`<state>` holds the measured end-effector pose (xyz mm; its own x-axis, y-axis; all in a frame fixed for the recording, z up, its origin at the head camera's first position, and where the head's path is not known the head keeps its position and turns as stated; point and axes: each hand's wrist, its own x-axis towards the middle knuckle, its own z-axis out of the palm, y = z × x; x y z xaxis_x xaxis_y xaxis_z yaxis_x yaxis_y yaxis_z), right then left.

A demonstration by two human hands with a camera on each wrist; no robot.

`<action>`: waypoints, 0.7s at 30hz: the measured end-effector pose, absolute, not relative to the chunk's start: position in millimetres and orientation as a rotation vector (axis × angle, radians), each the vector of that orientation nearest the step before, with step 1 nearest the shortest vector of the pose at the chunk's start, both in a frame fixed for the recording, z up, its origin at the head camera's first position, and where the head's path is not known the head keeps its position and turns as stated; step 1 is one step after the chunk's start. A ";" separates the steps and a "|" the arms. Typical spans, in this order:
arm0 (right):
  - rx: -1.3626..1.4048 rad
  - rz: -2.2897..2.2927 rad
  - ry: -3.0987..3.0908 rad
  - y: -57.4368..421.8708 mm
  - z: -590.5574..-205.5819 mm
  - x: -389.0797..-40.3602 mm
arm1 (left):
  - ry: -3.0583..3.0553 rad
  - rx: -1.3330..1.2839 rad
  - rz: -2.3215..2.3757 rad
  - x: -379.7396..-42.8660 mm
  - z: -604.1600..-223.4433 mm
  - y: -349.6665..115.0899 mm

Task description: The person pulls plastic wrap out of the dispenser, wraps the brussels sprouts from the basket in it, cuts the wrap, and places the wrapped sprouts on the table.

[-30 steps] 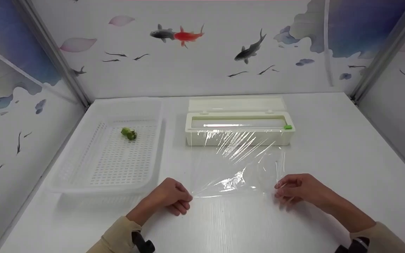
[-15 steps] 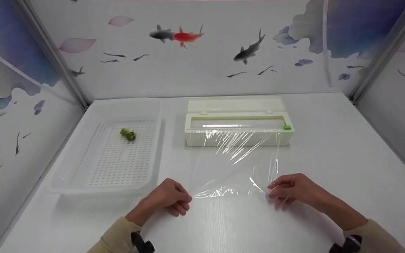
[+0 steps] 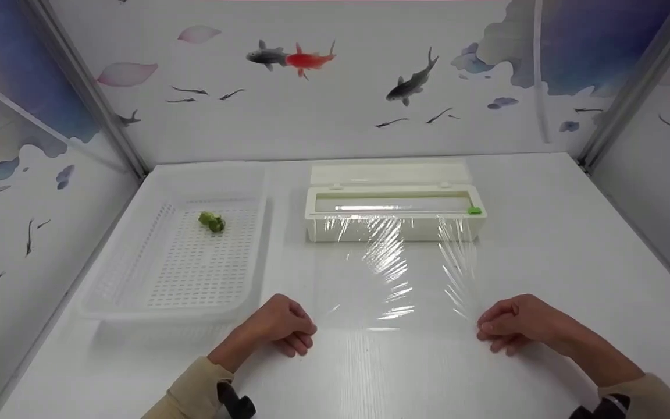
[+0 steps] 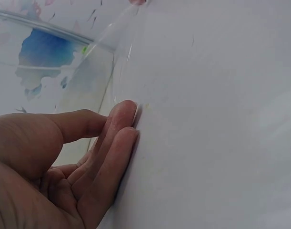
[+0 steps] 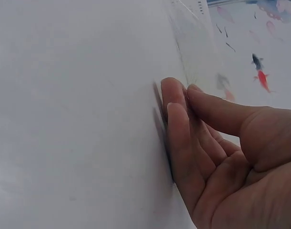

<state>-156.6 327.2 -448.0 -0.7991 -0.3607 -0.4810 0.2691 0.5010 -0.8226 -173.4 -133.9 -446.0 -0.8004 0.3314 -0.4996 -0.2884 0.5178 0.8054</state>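
Observation:
A sheet of clear cling film (image 3: 390,279) runs from a cream dispenser box (image 3: 393,228) toward the person, stretched fairly flat above the white table. My left hand (image 3: 285,327) pinches its near left corner between thumb and fingers. At the near right corner my right hand (image 3: 518,325) pinches the film the same way. In the left wrist view the left hand (image 4: 83,157) has its lower fingers right at the table surface. The right wrist view has the right hand (image 5: 207,138) with thumb and forefinger together at the film's edge. The box's lid (image 3: 390,173) is flipped back.
Left of the box stands a white perforated basket (image 3: 257,256) with a small green vegetable (image 3: 212,222) in it. A green slider (image 3: 474,210) sits at the right end of the box's front edge. Printed wall panels (image 3: 335,128) enclose the table on the back and sides.
My right hand first moved slightly left, then clearly right, pulling the film wider and smoothing its wrinkles. The left hand has stayed nearly still.

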 end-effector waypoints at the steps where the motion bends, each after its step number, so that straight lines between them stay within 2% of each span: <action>1: -0.066 -1.302 2.131 326.8 -448.3 -156.8 | 2.138 0.037 1.295 -173.2 -445.9 -133.9; 21: -0.077 -1.308 2.114 327.9 -450.3 -157.8 | 2.148 0.054 1.412 -163.5 -437.7 -135.2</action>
